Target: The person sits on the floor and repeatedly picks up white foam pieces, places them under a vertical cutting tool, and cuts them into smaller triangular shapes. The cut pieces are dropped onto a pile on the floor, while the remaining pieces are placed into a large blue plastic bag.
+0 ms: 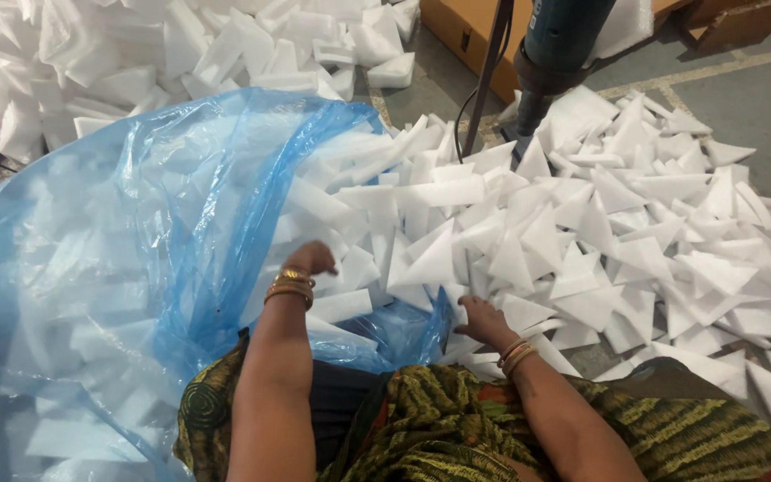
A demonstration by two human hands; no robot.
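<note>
The person sits on the floor with a wide heap of white foam triangles spread in front and to the right. On the left side lies a big blue plastic bag, its mouth open toward the heap, and many foam pieces are already inside it.

The left hand reaches forward at the edge of the bag mouth, among the foam pieces there. The fingers curl down and are partly hidden, so I cannot tell if they hold a piece or only push. The right hand lies lower, near the body, on the pieces at the near edge of the heap. Its fingers are spread and press on the foam; it seems to gather more than to pinch, and no single piece is clearly in it. Both wrists carry gold bangles.

The foam pieces look very light and a little soft, with thin flat faces and sharp corners. They probably bend or dent if squeezed hard, but do not break easily. Because they are so light, they slide and scatter easily, so it is better to take many together with open palms, from under or from the sides.

Behind the heap stands a dark green tool with a black cable, and farther back is a brown cardboard box.
</note>
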